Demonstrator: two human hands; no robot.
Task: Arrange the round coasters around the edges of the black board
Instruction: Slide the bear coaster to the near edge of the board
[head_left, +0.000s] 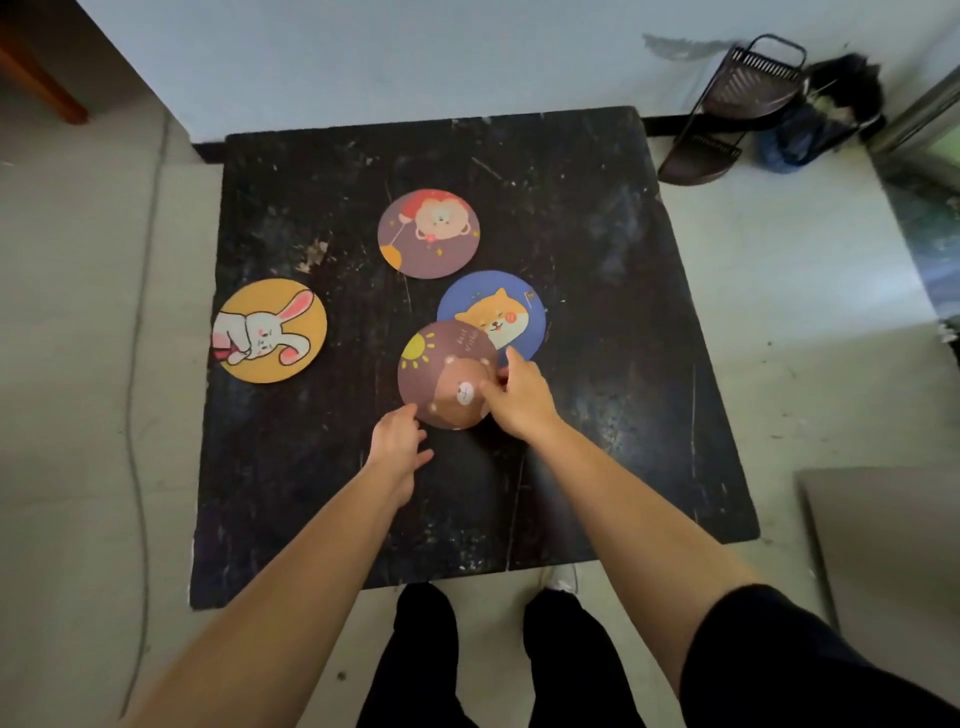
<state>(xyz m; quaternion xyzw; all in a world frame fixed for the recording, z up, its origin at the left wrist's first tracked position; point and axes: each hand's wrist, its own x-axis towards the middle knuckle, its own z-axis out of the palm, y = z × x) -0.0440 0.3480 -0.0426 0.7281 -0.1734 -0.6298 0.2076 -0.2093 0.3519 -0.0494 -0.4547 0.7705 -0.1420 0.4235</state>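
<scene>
1. Floor (78, 364): pale grey, scuffed, with a thin cable (136, 467) running along the left.
2. Wall (363, 52): white, dark mark at upper right.
3. Dustpan (727, 114) and blue bag (800, 140) against the wall.
4. Grey panel (893, 545) at right.

arms: bare to well past the elbows
right sleeve (769, 654): black, short, loose-ish
legs: black trousers (421, 660), pretty plain
foot: white shoe (561, 578) peeking out
hands: no gloves, rings or watch
</scene>
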